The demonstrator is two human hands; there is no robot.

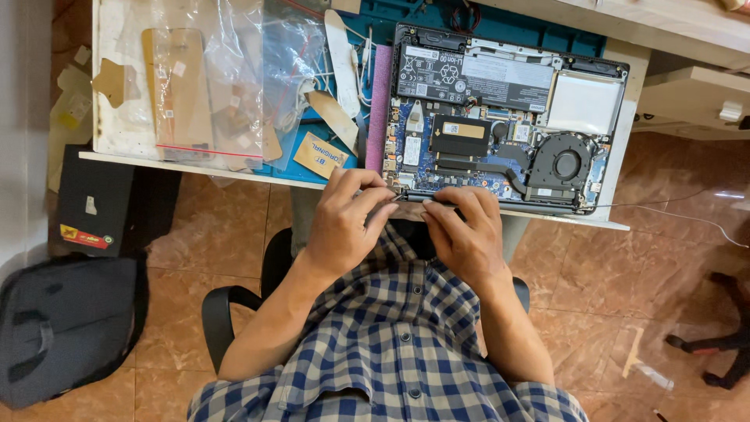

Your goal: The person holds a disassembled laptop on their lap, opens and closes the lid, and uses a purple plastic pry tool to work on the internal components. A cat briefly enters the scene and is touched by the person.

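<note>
An opened laptop (500,117) lies bottom-up on the desk, its battery, blue circuit board and round black fan exposed. My left hand (344,223) and my right hand (465,234) meet at the laptop's near edge. Both pinch a thin metal tool (412,198) that lies along that edge; the fingers hide most of it. I sit in a checked shirt on a black chair.
Clear plastic bags (234,70) and small tools lie on a teal mat (437,16) at the left of the white desk (109,133). A black bag (66,328) sits on the tiled floor at left. A thin white cable (687,219) trails right.
</note>
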